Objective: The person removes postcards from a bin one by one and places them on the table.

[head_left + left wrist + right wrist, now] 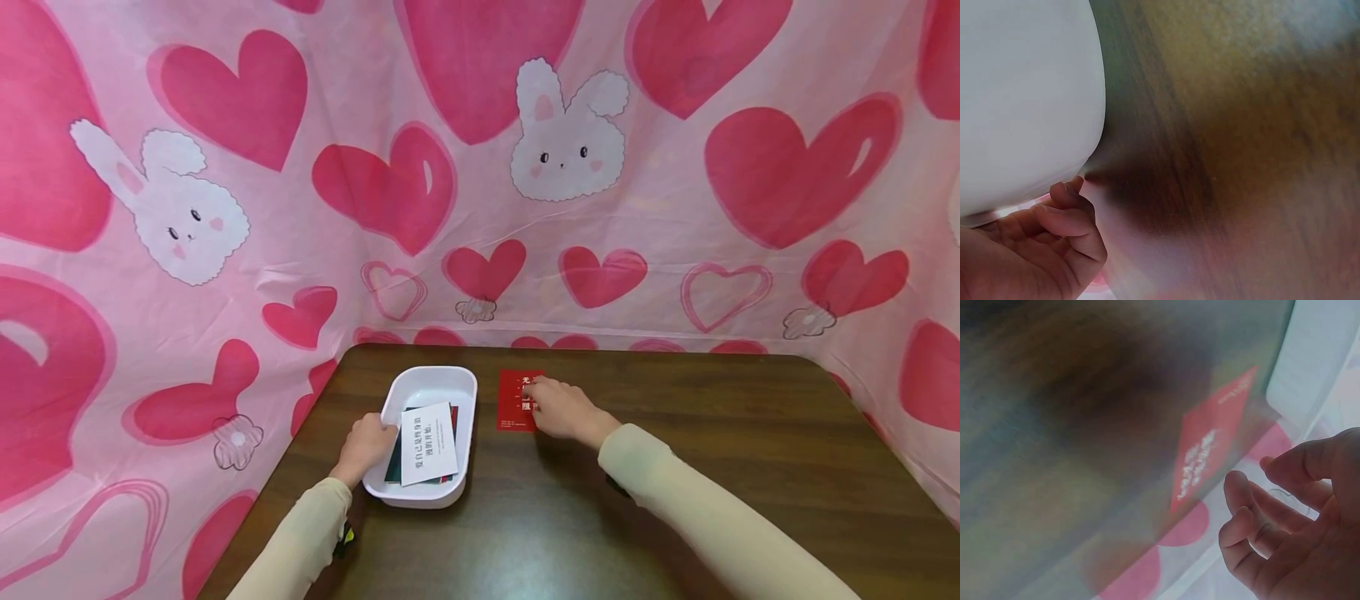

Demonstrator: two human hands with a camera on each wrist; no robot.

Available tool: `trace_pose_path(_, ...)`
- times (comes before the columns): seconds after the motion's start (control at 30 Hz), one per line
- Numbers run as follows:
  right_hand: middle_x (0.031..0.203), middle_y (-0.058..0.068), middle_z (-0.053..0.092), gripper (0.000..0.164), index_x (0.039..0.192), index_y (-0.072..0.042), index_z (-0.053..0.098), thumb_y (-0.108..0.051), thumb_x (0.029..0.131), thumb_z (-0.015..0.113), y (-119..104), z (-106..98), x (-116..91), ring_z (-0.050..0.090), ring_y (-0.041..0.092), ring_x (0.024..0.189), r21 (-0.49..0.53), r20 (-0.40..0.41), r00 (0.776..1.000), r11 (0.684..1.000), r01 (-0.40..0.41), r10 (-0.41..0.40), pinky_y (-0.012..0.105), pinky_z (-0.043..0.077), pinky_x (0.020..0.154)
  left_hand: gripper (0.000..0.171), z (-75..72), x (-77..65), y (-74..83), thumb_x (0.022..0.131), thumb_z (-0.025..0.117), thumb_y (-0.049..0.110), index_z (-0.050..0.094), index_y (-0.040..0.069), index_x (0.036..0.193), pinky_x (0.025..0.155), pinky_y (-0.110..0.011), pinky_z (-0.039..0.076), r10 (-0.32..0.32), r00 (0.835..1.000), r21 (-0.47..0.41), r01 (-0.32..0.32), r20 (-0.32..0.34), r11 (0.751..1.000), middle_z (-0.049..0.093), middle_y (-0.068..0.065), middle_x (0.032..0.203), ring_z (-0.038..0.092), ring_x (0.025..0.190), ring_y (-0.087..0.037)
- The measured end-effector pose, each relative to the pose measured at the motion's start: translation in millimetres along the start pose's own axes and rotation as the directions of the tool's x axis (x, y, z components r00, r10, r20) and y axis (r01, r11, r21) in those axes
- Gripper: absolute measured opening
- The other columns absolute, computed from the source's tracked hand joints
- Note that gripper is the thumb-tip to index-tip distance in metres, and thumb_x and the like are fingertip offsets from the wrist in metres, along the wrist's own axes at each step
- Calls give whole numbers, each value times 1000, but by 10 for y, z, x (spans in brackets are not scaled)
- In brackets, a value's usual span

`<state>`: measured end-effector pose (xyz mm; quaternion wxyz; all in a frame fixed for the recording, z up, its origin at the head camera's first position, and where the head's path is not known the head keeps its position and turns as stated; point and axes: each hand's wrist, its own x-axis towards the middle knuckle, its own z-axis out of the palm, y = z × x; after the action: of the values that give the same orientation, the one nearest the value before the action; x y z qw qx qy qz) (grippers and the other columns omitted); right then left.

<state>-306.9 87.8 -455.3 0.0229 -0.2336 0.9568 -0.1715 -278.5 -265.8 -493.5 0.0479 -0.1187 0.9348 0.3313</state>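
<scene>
A white plastic basin [467,442] stands on the table, left of the middle. My left hand [364,448] grips its left rim; the left wrist view shows curled fingers [1072,219] against the outer wall. Inside the basin, a white card [429,443] printed with black characters lies over a dark green card [393,467]. To the right, a red card [512,400] with white characters lies flat on the table. Over its right part hovers my right hand [564,408], its fingers loosely bent and holding nothing. In the right wrist view the fingertips [1236,484] are apart from the red card.
The brown wooden table [675,467] has rounded far corners. A pink cloth [480,208] with hearts and rabbit faces hangs behind it and along both sides.
</scene>
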Motion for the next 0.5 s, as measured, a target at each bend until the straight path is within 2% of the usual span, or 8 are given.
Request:
trace_pose_path(0.17, 131, 13, 66, 52, 136, -6, 68, -20, 88, 83, -79, -81, 64, 64, 29, 110, 19, -13, 1000, 1000, -15, 15, 52, 57, 93, 40, 1, -3, -12, 104, 60, 14, 59, -14, 132, 86, -57, 60, -1, 1000, 6, 1, 4, 1000, 70, -23, 104, 70, 85, -31)
trace_pose_path(0.5, 133, 13, 66, 48, 135, -5, 69, -17, 90, 80, -271, -289, 171, 64, 28, 113, 13, -54, 998, 1000, 12, -12, 50, 58, 94, 38, -17, 3, 6, 103, 60, 14, 61, -12, 130, 86, -57, 60, 3, 1000, 6, -3, 2, 1000, 70, -22, 103, 69, 86, -32)
